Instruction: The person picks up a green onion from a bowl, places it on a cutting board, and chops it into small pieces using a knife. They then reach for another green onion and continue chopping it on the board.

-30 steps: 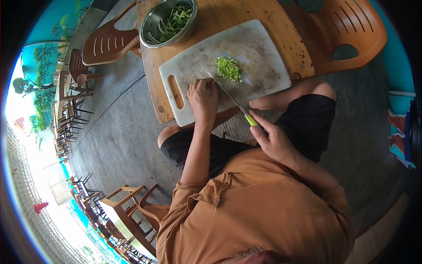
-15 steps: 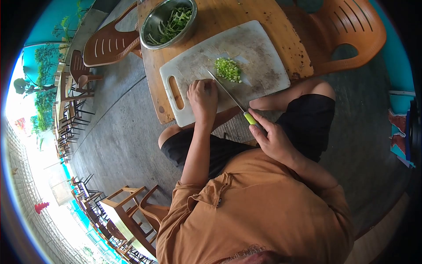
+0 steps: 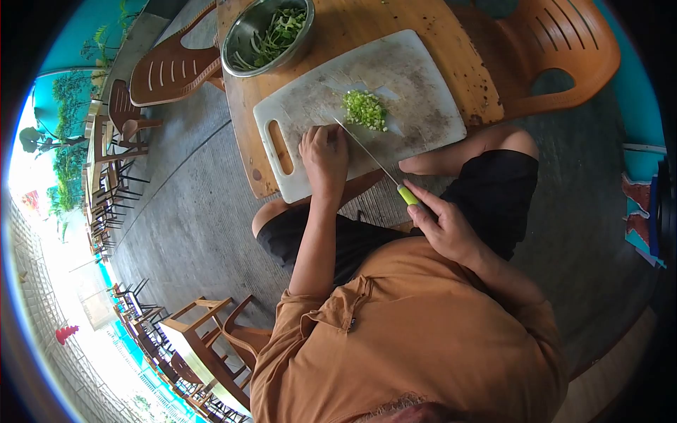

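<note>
My right hand [image 3: 443, 224] is wrapped round the green handle of a knife [image 3: 367, 151], whose blade points up and left over the cutting board [image 3: 416, 70]. The tip of the blade is beside my left hand [image 3: 324, 155], which rests on the board with its fingers curled. What those fingers hold, if anything, is hidden. A small heap of chopped green pieces [image 3: 364, 110] lies on the board, to the right of the blade tip. Near the board's upper left stands a metal bowl [image 3: 233, 53] with sliced greens [image 3: 278, 39] in it.
The board lies on a wooden table [image 3: 352, 17], overhanging its near edge above my legs. One brown chair [image 3: 173, 70] stands left of the table and an orange-brown chair [image 3: 564, 42] at its right. More tables and chairs line the far left.
My right hand has drawn back slightly down and to the right with the knife. My left hand stays nearly in place. The heap looks the same.
</note>
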Motion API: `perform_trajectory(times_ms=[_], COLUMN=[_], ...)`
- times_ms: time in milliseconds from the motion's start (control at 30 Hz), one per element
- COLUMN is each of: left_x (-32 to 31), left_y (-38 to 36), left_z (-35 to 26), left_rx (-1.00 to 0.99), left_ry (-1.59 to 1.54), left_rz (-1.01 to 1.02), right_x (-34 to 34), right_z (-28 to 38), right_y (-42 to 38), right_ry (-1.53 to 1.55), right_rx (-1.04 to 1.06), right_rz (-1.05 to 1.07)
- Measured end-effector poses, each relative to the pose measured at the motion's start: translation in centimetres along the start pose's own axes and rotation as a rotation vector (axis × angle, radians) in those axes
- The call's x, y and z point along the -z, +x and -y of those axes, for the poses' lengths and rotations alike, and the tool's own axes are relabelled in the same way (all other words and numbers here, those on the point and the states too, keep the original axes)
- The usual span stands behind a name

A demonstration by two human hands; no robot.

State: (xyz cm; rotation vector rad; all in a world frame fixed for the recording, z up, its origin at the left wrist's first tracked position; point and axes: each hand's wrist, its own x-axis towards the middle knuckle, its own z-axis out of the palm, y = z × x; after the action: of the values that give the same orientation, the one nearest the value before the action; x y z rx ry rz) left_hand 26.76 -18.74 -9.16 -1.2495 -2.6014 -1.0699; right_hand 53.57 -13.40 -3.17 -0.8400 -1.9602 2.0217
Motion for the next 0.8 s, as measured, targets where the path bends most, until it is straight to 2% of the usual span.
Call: perform_trajectory(times_ms=[200,367,467,800], left_x=[0.0,0.1,0.0,-0.4], left_y=[-0.1,0.0,-0.1,-0.3], left_z=[0.1,0.1,0.1,0.4], left_rx=[-0.02,-0.034,-0.041,-0.069], left_ry=[-0.001,0.002,0.019,0.007], left_rz=[-0.004,-0.01,-0.011,-0.029], right_x=[0.1,-1.6,-1.5,-1.4], right_z=[0.5,-1.5,-0.7,-0.5], right_y=[0.7,2.6,2.1,1.6], right_ry=[-0.075,-0.107,-0.123,-0.158], right_rx=[-0.048,0.175,0.086,0.101], right_rz=[0.028,-0.088,-0.063,-0.064])
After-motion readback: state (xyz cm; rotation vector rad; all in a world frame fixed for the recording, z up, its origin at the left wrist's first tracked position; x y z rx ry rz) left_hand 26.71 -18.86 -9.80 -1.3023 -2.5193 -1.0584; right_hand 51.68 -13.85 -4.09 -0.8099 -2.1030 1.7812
